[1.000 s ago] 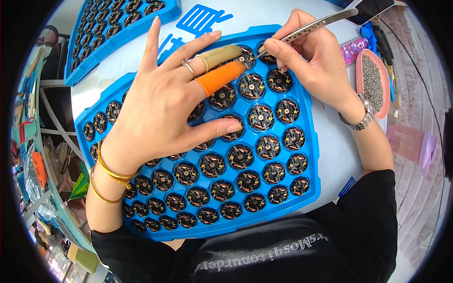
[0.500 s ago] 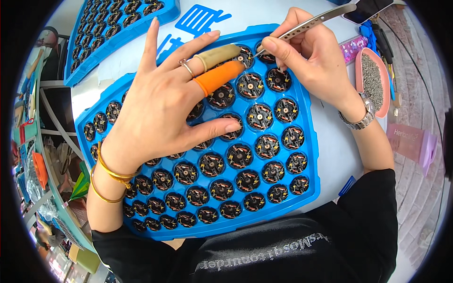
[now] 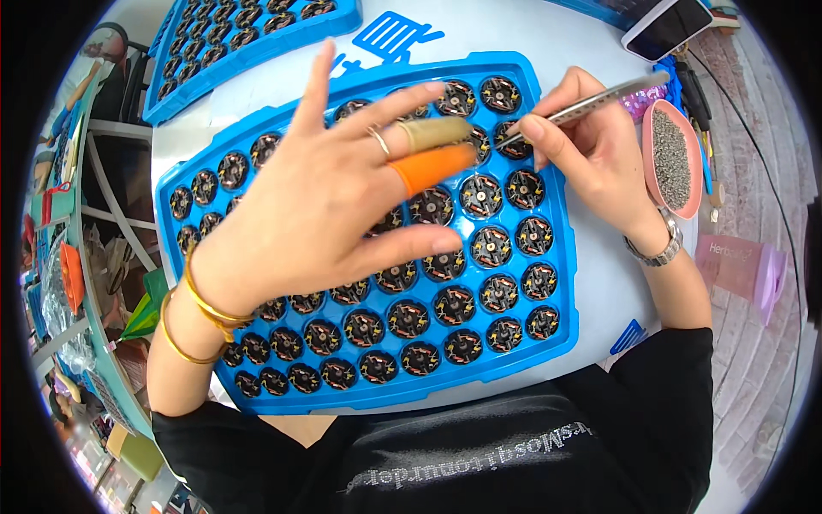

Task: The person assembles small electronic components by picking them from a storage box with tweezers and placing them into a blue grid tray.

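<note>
A blue moulded tray (image 3: 402,387) holds many round black parts in rows, each with copper-coloured pieces and yellow bits. My left hand (image 3: 334,188) is spread above its middle, fingers stretched out and holding nothing. Orange and beige finger cots cover two of its fingers, whose tips lie at a round part (image 3: 480,144) in the second row from the far edge. Metal tweezers (image 3: 591,104) are pinched in my right hand (image 3: 591,146). Their tips point left, between that part and its right-hand neighbour; whether they grip anything is too small to see.
A second blue tray (image 3: 231,58) of similar parts stands at the far left, near a blue slotted plastic piece (image 3: 394,36). On the right are a pink dish (image 3: 672,158) of small grey bits, a phone-like screen (image 3: 668,26) and a purple-lidded clear container (image 3: 736,270).
The view has shifted, so the tray's far edge and the second tray show more. The tweezers lie flatter, their tips still beside the same part. My left hand stays spread over the tray.
</note>
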The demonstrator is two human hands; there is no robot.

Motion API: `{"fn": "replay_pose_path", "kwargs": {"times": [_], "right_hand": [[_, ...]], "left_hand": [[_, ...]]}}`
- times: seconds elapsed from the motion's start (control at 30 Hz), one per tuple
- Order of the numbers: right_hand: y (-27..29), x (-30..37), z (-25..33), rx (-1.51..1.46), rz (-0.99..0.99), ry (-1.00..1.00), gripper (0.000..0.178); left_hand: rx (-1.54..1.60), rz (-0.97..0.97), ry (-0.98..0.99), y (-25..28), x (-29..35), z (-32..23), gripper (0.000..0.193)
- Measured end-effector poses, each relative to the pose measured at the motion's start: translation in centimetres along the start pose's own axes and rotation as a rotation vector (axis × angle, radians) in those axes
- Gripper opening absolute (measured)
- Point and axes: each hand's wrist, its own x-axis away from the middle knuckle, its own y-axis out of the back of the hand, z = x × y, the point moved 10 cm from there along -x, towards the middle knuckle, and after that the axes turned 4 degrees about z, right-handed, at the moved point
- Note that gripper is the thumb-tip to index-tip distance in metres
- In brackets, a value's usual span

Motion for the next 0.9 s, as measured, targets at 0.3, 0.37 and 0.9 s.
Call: {"fn": "replay_pose_path", "kwargs": {"times": [0.3,0.37,0.9], "right_hand": [[-0.4,0.4,0.6,0.154,-0.014,0.049,0.016],[-0.8,0.4,0.4,0.172,0.022,0.027,0.016],[-0.5,0.3,-0.2,0.068,-0.062,0.056,0.015]], "left_hand": [[0.053,-0.031,0.022,-1.2,0.3,-0.1,0.054],[0.052,-0.038,0.022,-1.3,0.2,-0.1,0.054],[0.099,-0.082,0.034,-1.4,0.2,-0.1,0.065]]}}
